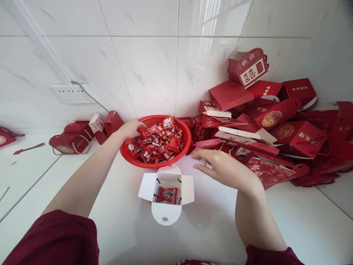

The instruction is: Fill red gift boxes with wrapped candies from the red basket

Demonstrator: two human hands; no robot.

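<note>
My left hand (131, 129) reaches over the left rim of a red plastic basket (188, 137), its fingers bent and closed at a red wrapped candy (143, 133). Many more red-wrapped candies (158, 143) fill the basket. In front of it stands an open gift box (166, 214), white inside, its flaps folded outward. A red packet with a black character (167, 195) lies inside that box. To the right of the basket my right hand (216, 162) hovers with thumb and fingers apart, holding nothing, close to a pink flap (206, 144) of a box.
A large heap of red gift boxes (286, 114) leans along the wall at right. Further red boxes (72, 138) stand left of the basket. A red plastic fork (29, 148) lies at far left. Above, a power socket (72, 94) with a cable sits on the tiled wall.
</note>
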